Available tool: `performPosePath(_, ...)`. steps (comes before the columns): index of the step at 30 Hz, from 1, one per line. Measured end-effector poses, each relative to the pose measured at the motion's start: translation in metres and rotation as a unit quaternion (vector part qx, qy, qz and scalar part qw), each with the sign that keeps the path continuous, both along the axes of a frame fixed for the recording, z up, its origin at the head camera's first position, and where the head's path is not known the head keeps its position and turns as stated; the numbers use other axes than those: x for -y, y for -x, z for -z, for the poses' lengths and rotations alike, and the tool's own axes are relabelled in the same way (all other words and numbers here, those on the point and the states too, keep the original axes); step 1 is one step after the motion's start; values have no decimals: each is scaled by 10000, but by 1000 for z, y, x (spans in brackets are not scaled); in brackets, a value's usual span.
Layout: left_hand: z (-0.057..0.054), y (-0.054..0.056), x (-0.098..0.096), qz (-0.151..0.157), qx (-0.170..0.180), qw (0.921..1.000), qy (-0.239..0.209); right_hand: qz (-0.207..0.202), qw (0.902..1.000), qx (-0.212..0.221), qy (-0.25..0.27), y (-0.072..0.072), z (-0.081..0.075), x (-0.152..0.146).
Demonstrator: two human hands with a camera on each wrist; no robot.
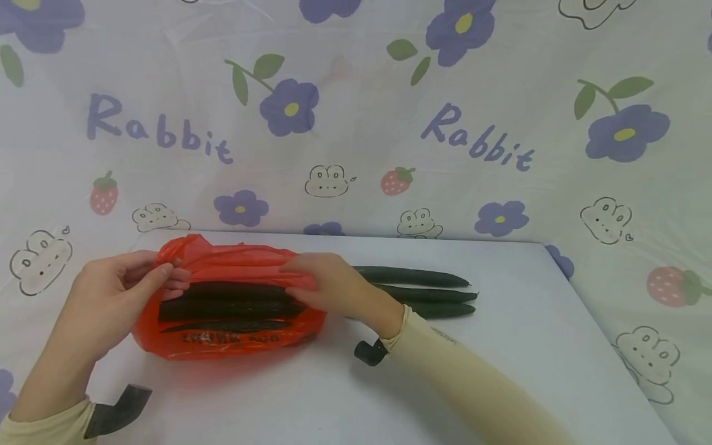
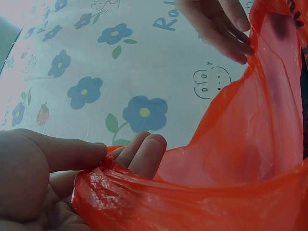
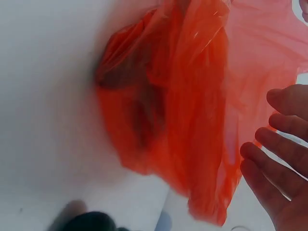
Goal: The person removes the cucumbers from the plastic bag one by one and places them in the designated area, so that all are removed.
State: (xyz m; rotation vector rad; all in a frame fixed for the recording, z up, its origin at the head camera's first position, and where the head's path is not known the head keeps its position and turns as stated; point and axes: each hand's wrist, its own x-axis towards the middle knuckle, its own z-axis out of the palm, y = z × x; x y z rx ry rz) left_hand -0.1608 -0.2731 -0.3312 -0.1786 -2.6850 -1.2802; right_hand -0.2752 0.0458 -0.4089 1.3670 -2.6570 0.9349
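Orange bag pinched by left hand; head view alone shows cucumbers.

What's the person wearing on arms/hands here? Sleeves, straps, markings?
Both hands are bare: left hand, right hand, no gloves or rings visible. Each arm wears a long cream sleeve ending at the wrist; the right one carries a small line of grey print, too small to read. A black strap sits at the right wrist, and a black strap tab sticks out at the left wrist.

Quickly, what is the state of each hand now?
Left hand: pinches the red bag.
Right hand: open, fingers straight at the bag.
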Motion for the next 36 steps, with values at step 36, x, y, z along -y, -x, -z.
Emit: performPosePath(36, 1, 0, -2, 18, 79, 10000, 56, -316, 9922, -228, -1184, 6, 1, 81)
